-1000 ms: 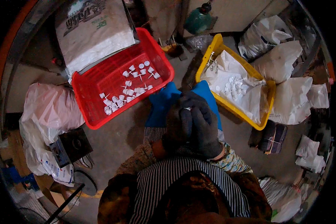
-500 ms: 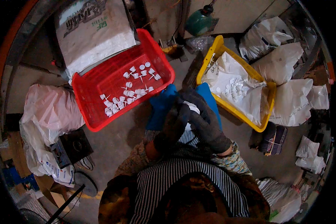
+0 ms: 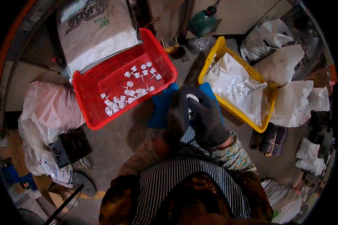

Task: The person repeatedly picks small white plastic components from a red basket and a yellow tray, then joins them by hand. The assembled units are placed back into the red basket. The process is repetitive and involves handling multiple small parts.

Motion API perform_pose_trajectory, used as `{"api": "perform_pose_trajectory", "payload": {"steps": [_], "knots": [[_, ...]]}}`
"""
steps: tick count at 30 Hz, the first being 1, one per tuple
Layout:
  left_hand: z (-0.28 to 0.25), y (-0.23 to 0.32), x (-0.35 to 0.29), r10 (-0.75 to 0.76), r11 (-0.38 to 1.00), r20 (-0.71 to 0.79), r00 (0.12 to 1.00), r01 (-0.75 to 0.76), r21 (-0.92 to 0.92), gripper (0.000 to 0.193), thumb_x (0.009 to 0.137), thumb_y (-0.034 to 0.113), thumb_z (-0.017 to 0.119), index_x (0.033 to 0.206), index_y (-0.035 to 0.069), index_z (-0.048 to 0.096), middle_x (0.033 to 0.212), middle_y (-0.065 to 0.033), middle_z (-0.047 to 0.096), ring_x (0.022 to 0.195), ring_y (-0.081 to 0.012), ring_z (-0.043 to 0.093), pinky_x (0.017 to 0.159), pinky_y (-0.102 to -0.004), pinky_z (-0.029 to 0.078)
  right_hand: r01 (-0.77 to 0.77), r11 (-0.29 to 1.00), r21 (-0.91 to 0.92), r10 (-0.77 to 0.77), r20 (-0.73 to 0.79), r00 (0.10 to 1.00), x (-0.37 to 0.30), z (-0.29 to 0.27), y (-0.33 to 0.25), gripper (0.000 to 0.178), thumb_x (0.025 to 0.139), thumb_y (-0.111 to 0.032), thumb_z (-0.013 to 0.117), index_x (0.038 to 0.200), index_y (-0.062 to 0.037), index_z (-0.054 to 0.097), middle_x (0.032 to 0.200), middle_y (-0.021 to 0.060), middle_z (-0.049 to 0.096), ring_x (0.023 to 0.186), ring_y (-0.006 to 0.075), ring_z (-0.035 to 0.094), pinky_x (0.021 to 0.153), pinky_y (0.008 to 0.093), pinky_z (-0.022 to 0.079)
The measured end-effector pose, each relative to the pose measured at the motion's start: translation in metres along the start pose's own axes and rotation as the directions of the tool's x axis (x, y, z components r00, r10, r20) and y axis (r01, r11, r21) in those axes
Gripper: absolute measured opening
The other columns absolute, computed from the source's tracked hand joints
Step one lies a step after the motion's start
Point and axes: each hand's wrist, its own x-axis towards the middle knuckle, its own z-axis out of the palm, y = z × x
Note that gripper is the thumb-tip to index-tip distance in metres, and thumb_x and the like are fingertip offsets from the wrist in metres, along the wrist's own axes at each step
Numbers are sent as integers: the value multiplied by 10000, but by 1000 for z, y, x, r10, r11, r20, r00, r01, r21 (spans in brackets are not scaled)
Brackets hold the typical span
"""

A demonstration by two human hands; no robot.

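Note:
Both hands wear dark grey gloves and meet above my lap, between the two baskets. My left hand (image 3: 177, 116) closes around one side of a white plastic piece (image 3: 192, 98). From the other side my right hand (image 3: 211, 118) grips the same piece, its fingers curled over it. Only a rounded white edge and a bit lower down show between the gloves; the rest is covered. To the left, a red basket (image 3: 94, 125) holds several white plastic caps with thin stems (image 3: 121, 102). A yellow basket (image 3: 234, 117) on the right, lined with a white bag, holds more of these caps (image 3: 234, 91).
A large printed sack (image 3: 101, 41) leans over the red basket's far side. White sacks (image 3: 293, 101) line the right. A pinkish bag (image 3: 50, 108) and a black box (image 3: 75, 146) stand at left. A tied dark bundle (image 3: 277, 139) lies near the yellow basket.
My hands have shifted slightly and turned around the white piece, so less of it shows now. The left glove stands more upright. The caps in the baskets lie as before.

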Motion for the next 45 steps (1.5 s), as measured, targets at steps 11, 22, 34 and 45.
{"api": "perform_pose_trajectory", "payload": {"steps": [11,22,34,45], "knots": [[-42,-45,20,79,850,395,915,-268,452,400,1001,179,482,1360,5,458,1266,-169,571,1158,-255,574,963,-353,488,49,997,-55,-37,202,979,4,-18,-4,369,1015,-234,483,1304,-7,524,1216,112,601,1116,200,571,986,313,435],[-55,59,16,321,927,456,830,-374,28,658,865,185,715,1397,-37,398,1181,-242,601,1060,-312,624,901,-386,513,295,783,-548,-262,139,955,-21,-2,-11,253,930,-159,543,1103,19,594,1044,198,611,934,338,622,809,370,499],[-57,64,11,371,826,513,774,-527,199,857,816,231,751,1487,1,270,1170,-254,606,988,-362,631,865,-414,516,474,614,-632,-419,248,874,-27,-11,15,264,952,-155,518,1154,12,559,1080,169,604,945,292,610,816,337,497],[-73,45,37,172,846,578,798,-420,328,899,783,493,728,1467,57,340,1324,-214,524,1242,-358,470,1067,-488,320,-142,988,-68,151,156,976,-18,-8,-6,369,948,-159,601,1278,-15,518,1139,74,618,991,158,601,850,291,509]]}}
